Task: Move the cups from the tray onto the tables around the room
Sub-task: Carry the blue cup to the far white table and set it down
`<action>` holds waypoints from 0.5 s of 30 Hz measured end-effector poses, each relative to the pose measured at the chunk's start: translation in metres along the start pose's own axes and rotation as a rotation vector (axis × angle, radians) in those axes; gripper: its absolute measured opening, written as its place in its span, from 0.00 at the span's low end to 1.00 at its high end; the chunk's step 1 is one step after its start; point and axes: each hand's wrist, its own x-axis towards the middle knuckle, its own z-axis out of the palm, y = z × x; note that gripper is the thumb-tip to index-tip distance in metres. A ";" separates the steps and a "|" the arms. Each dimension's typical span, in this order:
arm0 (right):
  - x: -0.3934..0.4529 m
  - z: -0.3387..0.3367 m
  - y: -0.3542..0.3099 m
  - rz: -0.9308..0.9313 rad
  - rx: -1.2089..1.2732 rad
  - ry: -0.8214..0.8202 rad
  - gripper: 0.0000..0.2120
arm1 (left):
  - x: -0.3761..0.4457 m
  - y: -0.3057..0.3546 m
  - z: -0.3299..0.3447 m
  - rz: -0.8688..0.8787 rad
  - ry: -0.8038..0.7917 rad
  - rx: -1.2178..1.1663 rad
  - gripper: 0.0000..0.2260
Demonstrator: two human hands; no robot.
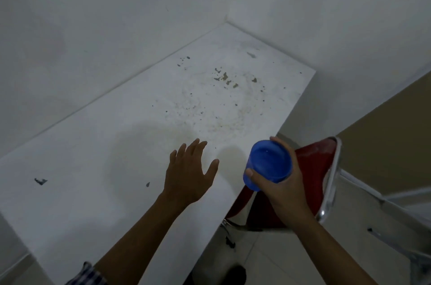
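The desk [98,144] fills most of the corner — a flat white slab, hard and matte, its far half chipped and stained brown. Beside its near edge stands a chair [326,168] with a smooth red seat and a shiny metal frame. The left hand [186,175] hovers over the desk, fingers spread, holding nothing. The right hand [277,186] wraps its grip round the wall of the blue cup [268,164], thumb on one side, fingers on the other, held in the air just off the desk's edge, above the chair. The cup looks like thin, smooth plastic — light, slightly squeezable, probably not fragile; mid-wall seems the sensible hold.
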 end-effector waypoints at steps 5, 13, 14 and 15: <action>0.078 0.000 0.019 -0.037 0.023 -0.040 0.38 | 0.052 -0.008 0.028 -0.052 0.036 -0.006 0.32; 0.174 0.026 0.079 -0.010 0.048 -0.039 0.35 | 0.137 -0.041 0.097 -0.073 -0.014 0.087 0.34; 0.181 0.030 0.088 -0.010 0.053 -0.040 0.36 | 0.144 -0.045 0.103 -0.064 -0.017 0.120 0.35; 0.187 0.034 0.097 -0.011 0.060 -0.042 0.36 | 0.152 -0.049 0.108 -0.054 -0.012 0.161 0.35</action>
